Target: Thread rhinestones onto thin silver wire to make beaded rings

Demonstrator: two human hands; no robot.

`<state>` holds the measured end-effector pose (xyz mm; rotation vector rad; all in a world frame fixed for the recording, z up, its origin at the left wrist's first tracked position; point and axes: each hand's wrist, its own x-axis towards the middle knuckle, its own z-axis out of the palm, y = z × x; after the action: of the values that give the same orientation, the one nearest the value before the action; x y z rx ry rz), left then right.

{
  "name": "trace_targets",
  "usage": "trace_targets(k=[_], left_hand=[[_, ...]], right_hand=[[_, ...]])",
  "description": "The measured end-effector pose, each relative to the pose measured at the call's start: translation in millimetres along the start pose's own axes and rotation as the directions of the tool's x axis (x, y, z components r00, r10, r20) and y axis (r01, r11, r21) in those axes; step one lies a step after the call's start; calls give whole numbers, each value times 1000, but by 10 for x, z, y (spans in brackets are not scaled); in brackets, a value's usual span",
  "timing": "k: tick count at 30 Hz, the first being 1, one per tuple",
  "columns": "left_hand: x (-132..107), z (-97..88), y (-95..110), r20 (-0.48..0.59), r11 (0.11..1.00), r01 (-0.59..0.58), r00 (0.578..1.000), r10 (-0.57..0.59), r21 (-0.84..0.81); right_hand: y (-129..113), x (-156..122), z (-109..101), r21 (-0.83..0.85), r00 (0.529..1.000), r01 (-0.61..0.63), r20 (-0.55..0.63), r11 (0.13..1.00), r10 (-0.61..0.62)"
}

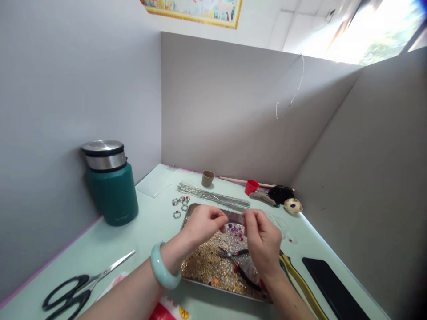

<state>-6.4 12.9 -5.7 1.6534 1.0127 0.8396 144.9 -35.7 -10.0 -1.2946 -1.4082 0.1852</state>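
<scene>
Above the far part of a metal tray point(230, 291) of beads, my left hand point(207, 222) and my right hand point(262, 238) face each other in a pinch. Faint traces of a thin wire point(228, 208) show at the fingertips; most of it is too fine to see. Gold beads point(203, 262) fill the tray's left side, with clear, red and purple beads point(235, 231) farther right. Small black-handled pliers point(230, 253) lie on the beads, partly behind my right hand. A pale green bangle point(163, 266) circles my left wrist.
Behind the tray lie a wire bundle point(213, 195), several beaded rings point(176, 214), a brown cup point(208, 178) and a red cup point(251, 186). Scissors point(86, 289) and a green flask point(113, 191) stand left; yellow-handled pliers point(303, 284) and a black slab point(333, 289) lie right. Grey panels enclose the table.
</scene>
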Motion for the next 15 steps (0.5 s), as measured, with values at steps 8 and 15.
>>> trace_targets(k=[8, 15], left_hand=[[-106, -61, 112, 464, 930, 161, 886, 11, -330], [-136, 27, 139, 374, 968, 78, 927, 18, -239]], right_hand=[[136, 89, 34, 376, 805, -494, 538, 784, 249], [130, 71, 22, 581, 730, -648, 658, 492, 183]])
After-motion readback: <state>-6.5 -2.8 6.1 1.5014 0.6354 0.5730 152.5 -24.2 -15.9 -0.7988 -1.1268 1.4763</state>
